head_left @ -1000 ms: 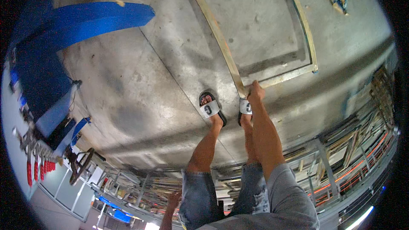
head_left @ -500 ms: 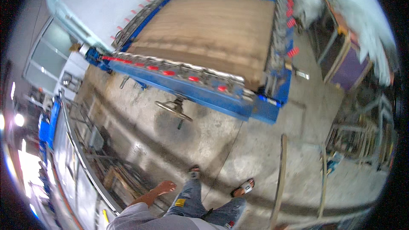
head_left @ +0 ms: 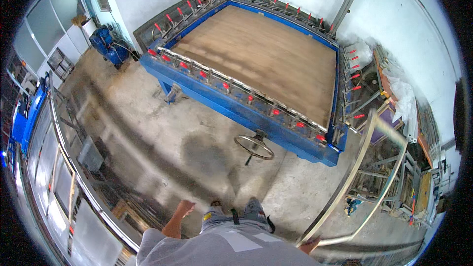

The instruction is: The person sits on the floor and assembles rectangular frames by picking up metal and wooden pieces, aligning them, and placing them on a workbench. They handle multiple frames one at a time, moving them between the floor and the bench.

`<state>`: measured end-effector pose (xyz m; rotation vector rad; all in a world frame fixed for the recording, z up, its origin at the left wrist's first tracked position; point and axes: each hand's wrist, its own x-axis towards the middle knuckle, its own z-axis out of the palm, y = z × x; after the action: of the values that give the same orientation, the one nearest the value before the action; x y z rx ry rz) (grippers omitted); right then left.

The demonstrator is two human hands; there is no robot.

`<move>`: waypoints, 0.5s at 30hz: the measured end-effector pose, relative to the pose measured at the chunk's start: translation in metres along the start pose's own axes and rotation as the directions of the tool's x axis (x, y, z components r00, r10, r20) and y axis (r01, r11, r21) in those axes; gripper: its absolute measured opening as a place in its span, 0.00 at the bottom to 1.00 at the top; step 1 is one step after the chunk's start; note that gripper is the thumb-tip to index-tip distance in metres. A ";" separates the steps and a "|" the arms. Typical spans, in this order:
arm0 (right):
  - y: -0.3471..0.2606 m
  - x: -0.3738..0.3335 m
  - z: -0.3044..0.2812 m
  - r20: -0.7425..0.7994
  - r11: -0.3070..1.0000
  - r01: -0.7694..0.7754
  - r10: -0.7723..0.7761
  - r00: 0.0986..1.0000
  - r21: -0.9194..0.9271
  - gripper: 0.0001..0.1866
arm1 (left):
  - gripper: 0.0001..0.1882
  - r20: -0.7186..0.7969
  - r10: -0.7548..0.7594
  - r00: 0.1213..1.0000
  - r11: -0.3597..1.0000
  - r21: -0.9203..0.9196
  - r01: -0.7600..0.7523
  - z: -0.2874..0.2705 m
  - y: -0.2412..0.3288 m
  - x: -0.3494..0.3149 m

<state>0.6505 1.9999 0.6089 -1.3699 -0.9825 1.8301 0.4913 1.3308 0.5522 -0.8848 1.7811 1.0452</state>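
Note:
My right hand [head_left: 310,244] shows at the lower edge, closed on the corner of a large, thin metal frame [head_left: 362,148]. The frame's bars rise up and to the right beside me. My left hand [head_left: 184,210] hangs free at my side, blurred, with nothing in it. Ahead stands a big blue table [head_left: 236,108] with a brown flat top [head_left: 266,54], rimmed with rows of red-tipped clamps. A round hand wheel [head_left: 253,147] sticks out from its near side. My legs and feet [head_left: 236,214] stand on the concrete floor.
Racks of metal frames [head_left: 64,167] line the left side. More frames and shelving [head_left: 394,177] crowd the right, next to the table's corner. A blue machine [head_left: 111,47] sits by the far left wall. A dark stain [head_left: 207,152] marks the floor before the table.
The view has swung up from the floor and my feet to the room. The blue table has come into full view ahead, and the metal frame shows in my right hand.

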 end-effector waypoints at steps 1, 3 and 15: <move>-0.026 0.011 0.017 0.075 0.992 -0.118 0.120 0.990 -0.039 0.21 | 0.04 0.011 -0.005 1.000 0.989 -0.145 0.006 -0.015 0.044 -0.007; -0.038 -0.068 0.185 0.125 0.997 -0.038 0.046 0.991 -0.062 0.21 | 0.05 0.038 0.967 0.250 0.083 0.887 -0.454 -0.056 0.004 0.104; -0.005 -0.035 0.762 0.549 0.917 0.351 -0.198 0.812 -0.189 0.06 | 0.18 -0.414 0.319 0.853 0.700 -0.503 -0.506 -0.339 0.248 0.029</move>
<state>-0.0768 1.8310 0.7653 -0.8096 -1.6888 1.9166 0.1555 1.1179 0.6909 -1.0744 1.9844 1.9463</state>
